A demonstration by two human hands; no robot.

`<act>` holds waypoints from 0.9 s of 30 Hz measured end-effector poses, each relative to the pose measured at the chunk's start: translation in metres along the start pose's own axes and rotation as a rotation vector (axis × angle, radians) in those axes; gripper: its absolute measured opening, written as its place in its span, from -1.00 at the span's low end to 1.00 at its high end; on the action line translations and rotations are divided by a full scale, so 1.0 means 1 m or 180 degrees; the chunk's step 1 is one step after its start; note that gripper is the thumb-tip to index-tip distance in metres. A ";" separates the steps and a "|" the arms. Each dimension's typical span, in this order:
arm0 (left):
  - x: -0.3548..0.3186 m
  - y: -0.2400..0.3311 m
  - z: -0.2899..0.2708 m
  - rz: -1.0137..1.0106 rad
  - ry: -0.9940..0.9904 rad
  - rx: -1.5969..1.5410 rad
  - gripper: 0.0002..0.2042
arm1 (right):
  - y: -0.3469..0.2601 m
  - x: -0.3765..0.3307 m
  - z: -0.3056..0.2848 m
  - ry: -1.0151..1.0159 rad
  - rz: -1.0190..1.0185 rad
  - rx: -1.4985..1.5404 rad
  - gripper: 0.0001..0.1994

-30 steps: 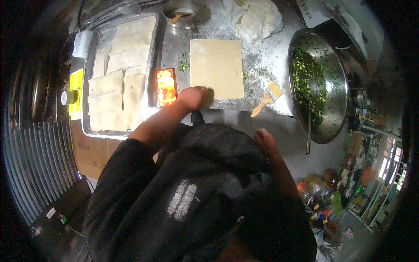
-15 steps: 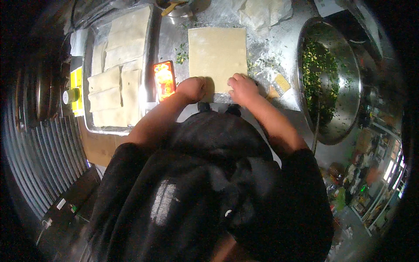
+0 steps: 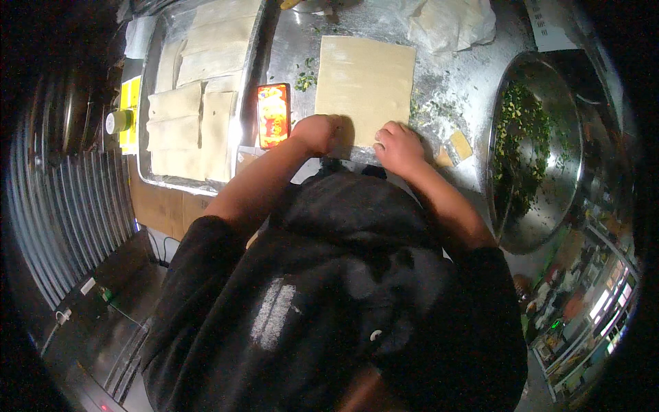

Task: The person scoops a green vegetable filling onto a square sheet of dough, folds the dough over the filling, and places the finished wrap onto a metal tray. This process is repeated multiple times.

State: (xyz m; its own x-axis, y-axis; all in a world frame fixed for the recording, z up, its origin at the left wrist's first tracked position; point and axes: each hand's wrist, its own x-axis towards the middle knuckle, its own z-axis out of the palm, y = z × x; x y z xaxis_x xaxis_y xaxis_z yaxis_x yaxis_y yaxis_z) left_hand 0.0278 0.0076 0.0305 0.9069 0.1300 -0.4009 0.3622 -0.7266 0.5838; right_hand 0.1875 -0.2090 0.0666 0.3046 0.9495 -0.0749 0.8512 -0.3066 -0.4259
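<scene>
A flat rectangular sheet of dough (image 3: pixel 366 86) lies on the floured steel worktop in front of me. My left hand (image 3: pixel 320 133) is curled at its near left corner, the fingers closed on the edge. At the near right corner, my right hand (image 3: pixel 398 145) has its fingers bent and pinched on the dough too. Both hands partly cover the near edge, so the exact grip is hidden. Just left of my left hand lies a phone (image 3: pixel 274 115) with a bright orange-red screen.
On the left, a metal tray (image 3: pixel 142 158) holds several dough sheets. At right stands a big steel bowl (image 3: pixel 575 154) of chopped greens with yellow bits. Dough scraps (image 3: pixel 460 145) lie beyond my right hand. A crumpled whitish sheet (image 3: pixel 453 24) is at the back.
The whole view has shifted, so things sit farther right in it. Both hands stay at the near corners of the dough, with little visible change in their grip.
</scene>
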 end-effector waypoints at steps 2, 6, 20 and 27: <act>0.001 0.002 -0.002 -0.0003 -0.0107 0.0048 -0.63 | 0.001 0.001 0.000 -0.0023 -0.0029 -0.0027 -0.84; 0.004 0.009 -0.009 -0.0202 -0.0358 0.0418 -0.63 | 0.005 0.002 0.002 -0.0049 -0.0047 0.0073 -0.84; 0.002 0.028 -0.027 0.0211 -0.0362 0.0516 -0.65 | 0.001 0.003 -0.003 0.0058 -0.0162 0.0022 -0.78; -0.006 0.020 -0.016 0.0240 0.0107 0.0273 -0.66 | 0.002 0.005 0.007 0.0098 -0.0192 -0.0232 -0.82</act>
State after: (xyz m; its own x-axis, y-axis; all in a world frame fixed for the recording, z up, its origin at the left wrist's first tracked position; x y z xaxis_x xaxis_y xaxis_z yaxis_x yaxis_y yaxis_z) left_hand 0.0326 0.0033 0.0559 0.9381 0.0943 -0.3333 0.2742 -0.7901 0.5483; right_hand 0.1875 -0.2041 0.0590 0.2639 0.9643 -0.0227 0.8969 -0.2540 -0.3620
